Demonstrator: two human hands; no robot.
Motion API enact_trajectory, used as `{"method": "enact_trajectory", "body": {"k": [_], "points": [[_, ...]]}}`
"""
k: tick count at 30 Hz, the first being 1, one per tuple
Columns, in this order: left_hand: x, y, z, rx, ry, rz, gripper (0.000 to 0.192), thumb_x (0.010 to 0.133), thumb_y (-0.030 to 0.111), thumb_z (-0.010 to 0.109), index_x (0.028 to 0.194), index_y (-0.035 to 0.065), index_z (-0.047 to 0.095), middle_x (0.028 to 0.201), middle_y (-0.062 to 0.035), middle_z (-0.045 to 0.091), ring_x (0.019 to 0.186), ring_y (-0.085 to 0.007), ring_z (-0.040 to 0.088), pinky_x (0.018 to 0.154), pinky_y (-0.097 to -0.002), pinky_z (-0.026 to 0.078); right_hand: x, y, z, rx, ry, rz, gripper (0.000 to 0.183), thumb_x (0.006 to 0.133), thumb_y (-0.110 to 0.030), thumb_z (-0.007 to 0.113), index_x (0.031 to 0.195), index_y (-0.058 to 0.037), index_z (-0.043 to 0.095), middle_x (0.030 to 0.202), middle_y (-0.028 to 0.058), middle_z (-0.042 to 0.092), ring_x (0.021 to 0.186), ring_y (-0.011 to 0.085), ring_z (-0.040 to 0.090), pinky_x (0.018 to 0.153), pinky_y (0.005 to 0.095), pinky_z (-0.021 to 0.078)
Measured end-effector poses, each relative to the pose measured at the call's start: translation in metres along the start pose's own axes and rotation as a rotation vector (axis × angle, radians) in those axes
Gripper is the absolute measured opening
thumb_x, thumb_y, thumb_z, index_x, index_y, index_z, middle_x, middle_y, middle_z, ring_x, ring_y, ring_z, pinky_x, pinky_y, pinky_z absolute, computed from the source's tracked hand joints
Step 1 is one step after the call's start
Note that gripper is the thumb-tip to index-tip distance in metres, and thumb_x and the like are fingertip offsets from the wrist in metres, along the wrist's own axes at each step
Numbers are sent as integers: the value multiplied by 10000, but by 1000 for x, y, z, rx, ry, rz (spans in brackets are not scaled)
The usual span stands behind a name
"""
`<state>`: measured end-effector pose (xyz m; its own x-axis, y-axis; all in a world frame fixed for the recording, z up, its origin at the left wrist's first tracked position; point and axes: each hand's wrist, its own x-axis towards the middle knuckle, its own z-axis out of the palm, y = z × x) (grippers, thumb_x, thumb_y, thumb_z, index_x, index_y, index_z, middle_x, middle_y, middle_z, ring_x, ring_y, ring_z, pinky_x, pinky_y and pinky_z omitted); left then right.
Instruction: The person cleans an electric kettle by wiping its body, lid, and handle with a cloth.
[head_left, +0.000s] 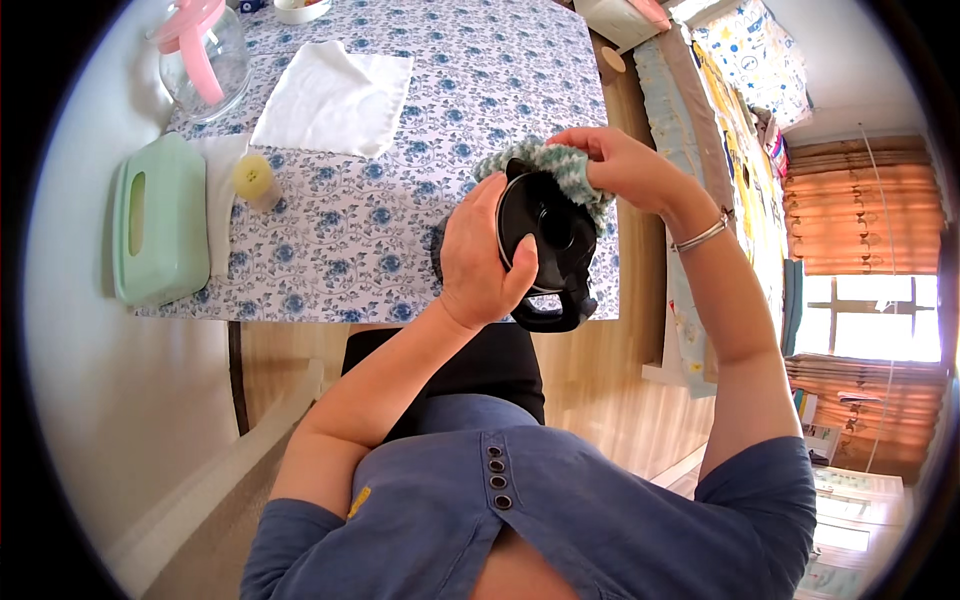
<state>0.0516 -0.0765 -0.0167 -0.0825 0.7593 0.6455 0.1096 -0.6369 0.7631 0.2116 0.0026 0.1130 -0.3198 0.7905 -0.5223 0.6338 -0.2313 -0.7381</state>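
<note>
A black electric kettle (553, 232) is held near the table's front right corner, its handle toward me. My left hand (480, 251) grips it from the left, the thumb over the lid. At its far side, my right hand (626, 169) grasps a green-and-white textured cloth (564, 163) that lies against the kettle's wall. Part of the kettle is hidden by the cloth and my left hand. Just left of that hand shows the edge of a dark thing (436, 251), mostly covered.
The table (360, 225) has a blue floral cover. On it are a white cloth (337, 101), a glass pitcher with pink lid (214, 71), a green tissue box (169, 232), a yellow-capped container (253, 180) and a white bowl (301, 10). A bed (739, 150) stands to the right.
</note>
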Motion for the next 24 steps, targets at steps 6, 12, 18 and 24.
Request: {"method": "enact_trajectory", "body": {"k": [6, 12, 18, 24], "points": [[-1, -1, -3, -28, -12, -64, 546, 775, 232, 530, 1193, -98, 413, 1116, -266, 517, 1033, -404, 506, 905, -421, 393, 13, -22, 17, -227, -39, 36, 293, 689, -71, 517, 975, -9, 535, 743, -16, 481, 631, 57, 402, 532, 217, 320], [3, 2, -1, -52, -40, -70, 537, 780, 220, 524, 1202, -92, 413, 1135, -259, 508, 1050, -399, 498, 915, -420, 385, 9, -33, 30, -471, 97, 51, 322, 652, -147, 565, 929, 7, 509, 721, 89, 507, 634, 147, 469, 552, 295, 391], [-5, -7, 0, -207, -87, -150, 526, 815, 230, 505, 1220, -88, 397, 1150, -231, 492, 1051, -336, 500, 924, -378, 374, 1, -6, 32, -460, 253, -257, 333, 666, -129, 543, 975, -8, 547, 834, 169, 595, 778, 283, 570, 707, 352, 451], [4, 1, -4, -310, -195, -216, 516, 814, 192, 464, 1250, -68, 371, 1160, -174, 479, 1051, -242, 486, 923, -337, 372, -14, 46, 52, -196, 595, -382, 289, 766, -121, 502, 1038, -45, 568, 726, 167, 607, 670, 285, 612, 623, 345, 474]]}}
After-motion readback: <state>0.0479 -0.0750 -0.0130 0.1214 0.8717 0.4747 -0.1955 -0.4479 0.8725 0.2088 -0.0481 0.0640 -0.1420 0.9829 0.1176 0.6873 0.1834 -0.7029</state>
